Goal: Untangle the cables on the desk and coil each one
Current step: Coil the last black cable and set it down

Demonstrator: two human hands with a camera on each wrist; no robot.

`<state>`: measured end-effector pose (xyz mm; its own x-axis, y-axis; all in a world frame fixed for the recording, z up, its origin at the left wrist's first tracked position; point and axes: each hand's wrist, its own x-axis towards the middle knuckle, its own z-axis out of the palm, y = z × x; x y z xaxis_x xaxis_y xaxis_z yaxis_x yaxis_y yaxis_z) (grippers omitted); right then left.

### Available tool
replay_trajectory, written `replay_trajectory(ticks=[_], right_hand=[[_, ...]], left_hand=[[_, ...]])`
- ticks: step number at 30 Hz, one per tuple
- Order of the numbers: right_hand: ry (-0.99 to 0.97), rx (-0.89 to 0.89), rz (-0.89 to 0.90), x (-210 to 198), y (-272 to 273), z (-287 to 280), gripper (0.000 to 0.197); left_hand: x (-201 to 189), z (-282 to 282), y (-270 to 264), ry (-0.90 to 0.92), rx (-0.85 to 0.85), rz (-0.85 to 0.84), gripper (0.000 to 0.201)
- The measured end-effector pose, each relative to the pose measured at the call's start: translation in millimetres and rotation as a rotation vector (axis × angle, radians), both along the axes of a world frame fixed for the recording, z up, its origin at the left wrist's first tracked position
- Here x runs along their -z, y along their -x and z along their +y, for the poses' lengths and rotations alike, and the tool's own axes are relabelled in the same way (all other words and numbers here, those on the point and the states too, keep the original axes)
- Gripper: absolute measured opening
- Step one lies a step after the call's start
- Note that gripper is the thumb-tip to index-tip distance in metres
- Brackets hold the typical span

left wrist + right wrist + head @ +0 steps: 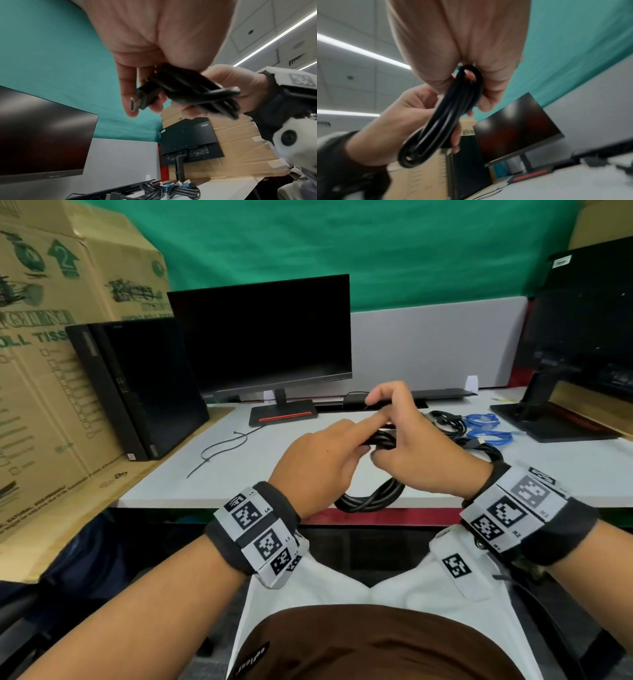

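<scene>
Left hand [317, 460]: curled round the black cable bundle [376, 494], forefinger straight
Right hand [411, 446]: grips the same bundle
Bundle: held above the desk [274, 467] front edge
Other cables [479, 426]: right rear of desk

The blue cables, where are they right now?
In the head view the blue cables lie on the desk to the right, past the right hand, beside a bundle of black cables and left of a monitor stand.

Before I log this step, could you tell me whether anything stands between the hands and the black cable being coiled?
Nothing visible does: the left hand and right hand already grip the black cable directly.
</scene>
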<state>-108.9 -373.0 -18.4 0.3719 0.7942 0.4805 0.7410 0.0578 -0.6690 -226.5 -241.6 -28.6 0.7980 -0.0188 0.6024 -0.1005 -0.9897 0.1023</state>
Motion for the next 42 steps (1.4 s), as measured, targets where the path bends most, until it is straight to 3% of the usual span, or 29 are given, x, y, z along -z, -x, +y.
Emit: replay_trajectory(ticks=[4, 7, 9, 12, 15, 17, 20, 23, 27, 30, 39, 42], right_hand=[[-0.130, 0.326, -0.079, 0.9, -4.3, 1.6, 0.060], [-0.075, 0.469, -0.112, 9.3, -0.9, 3.0, 0.066], [-0.005, 0.439, -0.042, 13.1, 1.0, 6.7, 0.052], [-0.063, 0.249, 0.154, 11.3, 6.3, 9.5, 0.011], [-0.064, 0.160, 0.151, 6.4, 8.5, 7.5, 0.013], [0.007, 0.116, 0.078, 3.8, 9.1, 5.5, 0.015], [0.042, 0.117, 0.068, 2.5, 8.3, 2.9, 0.015], [-0.009, 0.171, 0.029, -0.5, 5.1, 1.1, 0.039], [0.001, 0.271, -0.188, -5.4, 4.9, 2.3, 0.021], [0.044, 0.309, -0.301, -0.1, 5.1, 4.4, 0.028], [0.166, 0.098, 0.075, 7.6, -5.4, 1.3, 0.034], [0.139, -0.089, 0.330, 5.0, -7.0, 1.4, 0.036]], left_hand=[[3.5, -0.3, 0.5, 0.064, -0.099, -0.138, 0.049], [5.9, 1.9, -2.6, 0.077, -0.184, -0.201, 0.049], [6.1, -0.4, -1.6, 0.075, -0.203, -0.219, 0.050], [3.3, -2.7, 0.1, 0.024, -0.252, -0.194, 0.049], [-5.0, -2.0, -2.3, -0.066, -0.391, -0.058, 0.032], [-7.4, -1.0, -2.1, -0.053, -0.382, 0.005, 0.019], [-8.1, 5.1, -0.6, 0.161, -0.230, 0.007, 0.019], [-13.1, 10.4, 0.5, 0.323, -0.142, 0.010, 0.021], [-16.7, 11.4, 0.0, 0.429, -0.113, -0.011, 0.024], [-15.3, 8.6, -2.9, 0.437, -0.137, 0.000, 0.026], [-8.2, 0.5, -4.9, 0.855, -0.025, 0.230, 0.014], [-16.7, 10.1, 0.6, 1.005, 0.122, 0.298, 0.016]])
